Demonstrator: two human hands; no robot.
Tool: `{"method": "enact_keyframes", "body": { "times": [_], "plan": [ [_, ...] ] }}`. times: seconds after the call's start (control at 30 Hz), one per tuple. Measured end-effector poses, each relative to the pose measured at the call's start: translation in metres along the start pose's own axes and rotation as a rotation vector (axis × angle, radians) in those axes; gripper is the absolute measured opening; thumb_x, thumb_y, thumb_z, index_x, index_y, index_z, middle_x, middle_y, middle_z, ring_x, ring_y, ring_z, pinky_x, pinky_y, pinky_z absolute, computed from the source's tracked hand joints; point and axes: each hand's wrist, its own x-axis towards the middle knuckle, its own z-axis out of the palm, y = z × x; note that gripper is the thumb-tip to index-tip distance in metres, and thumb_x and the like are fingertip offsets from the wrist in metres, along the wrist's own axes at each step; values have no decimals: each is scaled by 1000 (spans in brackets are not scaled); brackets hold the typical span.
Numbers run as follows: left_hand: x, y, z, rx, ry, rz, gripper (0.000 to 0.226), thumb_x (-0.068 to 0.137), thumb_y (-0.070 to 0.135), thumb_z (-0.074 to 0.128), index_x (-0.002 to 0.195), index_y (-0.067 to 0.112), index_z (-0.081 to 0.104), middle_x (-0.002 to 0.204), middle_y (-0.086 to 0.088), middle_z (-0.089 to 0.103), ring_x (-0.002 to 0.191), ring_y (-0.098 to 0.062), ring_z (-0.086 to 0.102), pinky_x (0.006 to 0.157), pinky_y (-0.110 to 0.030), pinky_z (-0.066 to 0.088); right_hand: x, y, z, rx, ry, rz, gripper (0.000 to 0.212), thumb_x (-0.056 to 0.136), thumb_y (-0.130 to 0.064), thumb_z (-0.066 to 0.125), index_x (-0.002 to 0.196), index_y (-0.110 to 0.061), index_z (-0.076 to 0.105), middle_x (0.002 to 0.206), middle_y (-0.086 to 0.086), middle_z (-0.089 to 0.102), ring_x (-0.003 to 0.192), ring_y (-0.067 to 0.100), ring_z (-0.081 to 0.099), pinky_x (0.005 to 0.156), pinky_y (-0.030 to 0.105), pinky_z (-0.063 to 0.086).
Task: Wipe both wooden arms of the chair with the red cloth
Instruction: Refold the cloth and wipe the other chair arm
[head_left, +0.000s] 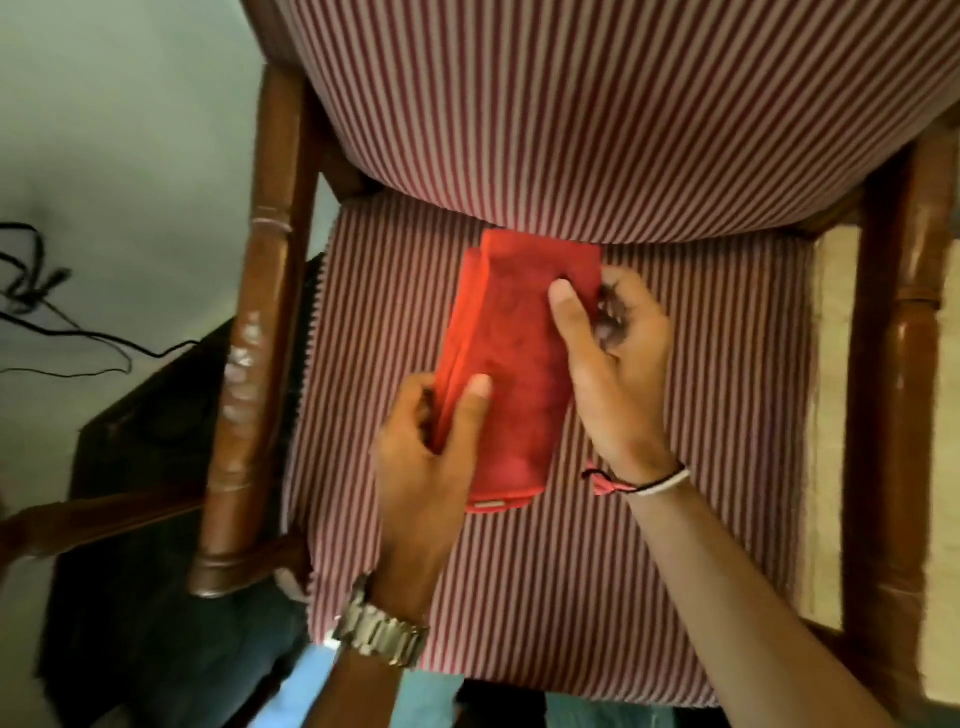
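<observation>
A folded red cloth (511, 364) lies lengthwise on the striped seat (701, 415) of a wooden armchair. My left hand (431, 457) pinches the cloth's near left edge, thumb on top. My right hand (613, 364) holds its right side, thumb pressed on the upper part and fingers curled under the edge. The left wooden arm (254, 332), turned and glossy with pale scuffs, runs down the left. The right wooden arm (914, 364) runs down the right edge. Neither hand touches an arm.
The striped backrest (623, 104) fills the top of the view. A dark box-like object (140, 467) stands on the floor left of the chair, with black cables (47, 306) trailing over the pale floor. A pale surface (831, 415) shows between seat and right arm.
</observation>
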Motion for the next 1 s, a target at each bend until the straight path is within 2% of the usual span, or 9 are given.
{"method": "enact_keyframes", "body": {
  "times": [0.13, 0.2, 0.3, 0.43, 0.53, 0.63, 0.77, 0.87, 1.0],
  "plan": [
    [30, -8, -91, 276, 210, 113, 31, 94, 60, 52, 88, 29, 56, 71, 12, 59, 65, 3, 61, 59, -23, 50, -5, -18, 88, 156, -266, 66, 14, 99, -9, 62, 109, -2, 68, 104, 11, 73, 97, 25, 72, 88, 41, 60],
    [45, -19, -125, 416, 302, 143, 35, 97, 58, 49, 88, 25, 55, 68, 14, 54, 64, 9, 59, 61, -8, 42, -8, -22, 128, 117, -343, 64, 17, 98, -10, 63, 111, 0, 69, 104, 8, 73, 97, 24, 73, 87, 40, 62],
    [62, -42, -149, 641, 360, 2, 53, 97, 65, 40, 94, 15, 58, 83, -4, 60, 76, -16, 55, 72, -35, 46, -15, -17, 174, 18, -352, 109, 15, 94, -10, 70, 105, 0, 72, 85, -1, 68, 76, 7, 65, 69, 19, 57],
    [75, -70, -153, 821, 306, -152, 57, 99, 58, 42, 112, 5, 56, 117, -22, 52, 103, -39, 54, 88, -57, 49, -25, 6, 206, -65, -339, 242, 28, 89, -15, 77, 113, -2, 69, 91, 2, 70, 77, 10, 67, 67, 17, 58],
    [79, -76, -152, 764, 358, -22, 52, 99, 46, 52, 134, 8, 44, 137, -22, 46, 123, -40, 48, 99, -56, 44, -27, 28, 195, -106, -291, 160, 40, 91, -30, 74, 124, -9, 63, 100, -2, 70, 87, 2, 68, 71, 7, 55],
    [83, -72, -150, 779, 185, 202, 72, 95, 32, 55, 158, 18, 24, 165, -15, 20, 151, -27, 24, 120, -53, 36, -37, 72, 150, -561, -232, -156, 46, 100, -43, 57, 134, -12, 59, 128, 5, 65, 118, 13, 62, 98, 22, 52],
    [92, -73, -142, 954, -216, 353, 96, 80, 26, 57, 162, 19, 8, 172, -14, -4, 158, -35, 6, 120, -59, 28, -61, 147, 94, -1280, -578, -207, 67, 108, -49, 30, 162, -10, 20, 172, 16, 15, 161, 29, 12, 129, 47, 21],
    [96, -79, -133, 967, -139, 396, 66, 101, 30, 30, 161, 8, 14, 170, -19, 7, 157, -35, 9, 124, -54, 20, -68, 182, 84, -1364, -596, -262, 69, 108, -49, 23, 164, -10, 10, 173, 14, 3, 162, 26, 2, 132, 48, 15],
    [107, -89, -125, 1089, -94, 487, 64, 109, 37, 24, 161, 3, 9, 170, -18, 4, 159, -30, 4, 130, -48, 9, -69, 193, 85, -1398, -552, -307, 69, 107, -50, 19, 163, -9, 14, 173, 14, 9, 162, 26, 7, 131, 47, 15]
  ]
}}
